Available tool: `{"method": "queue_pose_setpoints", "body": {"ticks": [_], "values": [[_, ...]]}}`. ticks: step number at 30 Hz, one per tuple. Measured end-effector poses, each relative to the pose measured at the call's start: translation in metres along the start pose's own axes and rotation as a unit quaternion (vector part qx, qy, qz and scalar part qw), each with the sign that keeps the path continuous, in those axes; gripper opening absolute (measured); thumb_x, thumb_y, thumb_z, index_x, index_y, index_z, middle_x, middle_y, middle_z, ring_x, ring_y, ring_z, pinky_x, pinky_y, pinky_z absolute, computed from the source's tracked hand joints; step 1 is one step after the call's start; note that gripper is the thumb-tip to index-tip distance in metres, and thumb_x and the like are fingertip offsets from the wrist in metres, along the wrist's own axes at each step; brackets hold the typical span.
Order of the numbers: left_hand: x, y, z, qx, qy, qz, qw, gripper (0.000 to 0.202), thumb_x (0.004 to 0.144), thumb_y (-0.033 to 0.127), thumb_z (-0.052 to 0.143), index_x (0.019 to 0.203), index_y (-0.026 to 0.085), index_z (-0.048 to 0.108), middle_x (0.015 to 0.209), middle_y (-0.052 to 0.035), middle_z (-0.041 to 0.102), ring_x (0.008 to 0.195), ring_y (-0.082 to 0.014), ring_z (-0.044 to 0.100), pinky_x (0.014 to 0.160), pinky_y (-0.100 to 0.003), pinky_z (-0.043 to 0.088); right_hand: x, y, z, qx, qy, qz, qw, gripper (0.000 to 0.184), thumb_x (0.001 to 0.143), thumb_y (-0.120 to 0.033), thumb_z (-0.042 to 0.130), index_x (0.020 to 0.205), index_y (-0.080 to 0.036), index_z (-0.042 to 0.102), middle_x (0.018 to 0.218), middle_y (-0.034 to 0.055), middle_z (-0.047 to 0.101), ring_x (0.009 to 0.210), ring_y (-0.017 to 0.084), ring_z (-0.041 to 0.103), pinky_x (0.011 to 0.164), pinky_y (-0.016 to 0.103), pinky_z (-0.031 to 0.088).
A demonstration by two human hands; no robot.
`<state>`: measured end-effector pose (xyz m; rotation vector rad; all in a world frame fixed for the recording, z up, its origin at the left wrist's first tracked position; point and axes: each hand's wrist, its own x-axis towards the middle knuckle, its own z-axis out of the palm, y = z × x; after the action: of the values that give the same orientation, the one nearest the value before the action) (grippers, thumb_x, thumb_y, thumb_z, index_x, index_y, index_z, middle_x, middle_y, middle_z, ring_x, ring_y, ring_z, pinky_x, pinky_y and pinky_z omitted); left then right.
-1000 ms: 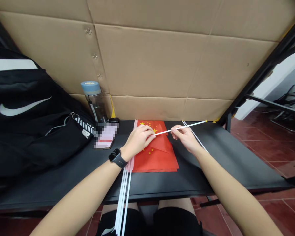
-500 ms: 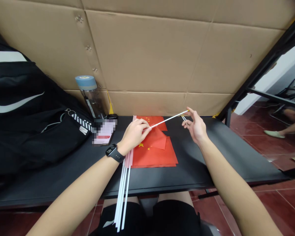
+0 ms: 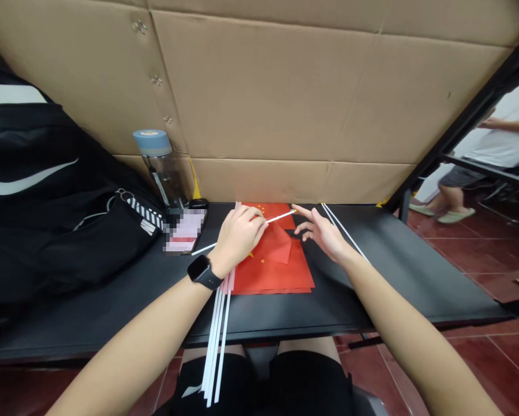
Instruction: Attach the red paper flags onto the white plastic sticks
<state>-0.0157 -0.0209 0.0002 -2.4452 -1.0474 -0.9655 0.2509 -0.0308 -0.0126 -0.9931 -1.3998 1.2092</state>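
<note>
My left hand (image 3: 238,236), a black watch on its wrist, is closed on a thin white stick (image 3: 280,216) together with the lifted edge of a red flag (image 3: 276,245). The stick sticks out of both sides of the hand, and its right tip reaches my right hand's fingers. My right hand (image 3: 324,234) hovers open, fingers spread, just beyond the stick's tip above the stack of red flags (image 3: 280,276) on the black table (image 3: 398,277). A couple of spare white sticks (image 3: 343,231) lie under my right wrist.
Finished flags with white sticks (image 3: 216,341) hang over the front edge. A black sports bag (image 3: 47,219), a water bottle (image 3: 157,167) and a phone (image 3: 183,237) sit at the left. A cardboard wall (image 3: 285,104) rises behind. Another person (image 3: 493,150) walks at the far right.
The stick has slid leftward through my left hand, its end now poking out at the left. My right hand let go of it and opened near its tip.
</note>
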Motion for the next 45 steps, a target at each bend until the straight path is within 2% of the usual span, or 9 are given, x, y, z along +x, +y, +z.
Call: {"method": "queue_pose_setpoints", "body": {"ticks": [5,12,18,22,26,30,36,40,45], "values": [[-0.001,0.001,-0.001,0.001,-0.004,0.003,1.0,0.03,0.109,0.026,0.052,0.094,0.02,0.077,0.108,-0.0094,0.075,0.103,-0.0277,0.062,0.081,-0.044,0.045,-0.004,0.002,0.005,-0.025,-0.05,0.01,0.998,0.059,0.104,-0.068,0.046,0.146,-0.033,0.067,0.099,0.0076,0.076,0.091,0.022,0.068,0.065,0.03,0.053],[0.0,0.007,-0.004,0.001,-0.007,0.009,1.0,0.028,0.109,0.027,0.053,0.095,0.021,0.077,0.108,-0.0098,0.076,0.102,-0.028,0.063,0.082,-0.043,0.045,-0.007,0.006,0.012,-0.083,-0.087,-0.014,0.993,0.057,0.107,-0.065,0.042,0.149,-0.035,0.064,0.102,0.0071,0.073,0.091,0.021,0.067,0.073,0.032,0.055],[0.001,0.009,-0.006,0.011,0.012,0.01,1.0,0.029,0.109,0.028,0.052,0.097,0.019,0.077,0.109,-0.0097,0.076,0.101,-0.0278,0.064,0.083,-0.044,0.047,-0.008,0.003,0.01,-0.154,-0.082,-0.043,0.984,0.05,0.103,-0.055,0.058,0.148,-0.035,0.062,0.136,0.008,0.067,0.111,0.024,0.066,0.089,0.039,0.056],[0.004,0.012,-0.016,-0.049,0.063,-0.006,0.997,0.024,0.106,0.03,0.058,0.098,0.019,0.078,0.107,-0.0091,0.076,0.099,-0.0257,0.065,0.088,-0.043,0.051,-0.006,0.005,0.003,-0.295,-0.048,-0.083,0.951,0.057,0.096,-0.048,0.069,0.151,-0.037,0.056,0.158,0.0073,0.051,0.142,0.033,0.048,0.114,0.054,0.045],[0.012,0.015,-0.038,-0.111,0.142,-0.031,0.983,0.018,0.102,0.029,0.065,0.094,0.02,0.078,0.099,-0.0053,0.077,0.091,-0.0209,0.067,0.087,-0.038,0.054,-0.002,0.01,-0.004,-0.337,-0.021,-0.042,0.94,0.065,0.095,-0.05,0.069,0.155,-0.035,0.05,0.161,0.0084,0.048,0.151,0.036,0.038,0.123,0.062,0.032],[0.018,0.01,-0.063,-0.193,0.176,-0.112,0.959,0.018,0.097,0.033,0.071,0.084,0.021,0.078,0.095,-0.004,0.078,0.086,-0.0189,0.07,0.083,-0.035,0.057,0.0,0.009,-0.005,-0.268,-0.048,0.003,0.962,0.052,0.093,-0.049,0.072,0.141,-0.033,0.062,0.158,0.0067,0.052,0.149,0.032,0.044,0.127,0.057,0.028],[0.021,-0.005,-0.063,-0.41,0.156,-0.25,0.863,0.028,0.089,0.047,0.078,0.082,0.02,0.078,0.094,-0.005,0.079,0.088,-0.0202,0.072,0.08,-0.032,0.059,-0.003,0.002,-0.003,-0.146,-0.163,-0.005,0.976,0.035,0.093,-0.051,0.075,0.118,-0.028,0.076,0.159,0.0067,0.053,0.15,0.03,0.046,0.128,0.051,0.029],[0.021,-0.001,-0.059,-0.569,0.08,-0.337,0.746,0.038,0.084,0.057,0.082,0.092,0.02,0.079,0.096,-0.0068,0.08,0.087,-0.0232,0.075,0.077,-0.034,0.062,-0.006,0.0,-0.001,-0.097,-0.212,-0.012,0.972,0.047,0.094,-0.052,0.074,0.135,-0.03,0.07,0.155,0.0081,0.058,0.148,0.031,0.048,0.126,0.053,0.033],[0.018,0.012,-0.06,-0.72,-0.055,-0.362,0.59,0.035,0.093,0.052,0.075,0.106,0.019,0.078,0.097,-0.0087,0.081,0.089,-0.0263,0.078,0.08,-0.038,0.064,-0.011,0.001,0.006,-0.066,-0.281,-0.044,0.956,0.08,0.09,-0.049,0.08,0.161,-0.042,0.043,0.168,0.0033,0.045,0.158,0.029,0.036,0.128,0.052,0.032]]}}
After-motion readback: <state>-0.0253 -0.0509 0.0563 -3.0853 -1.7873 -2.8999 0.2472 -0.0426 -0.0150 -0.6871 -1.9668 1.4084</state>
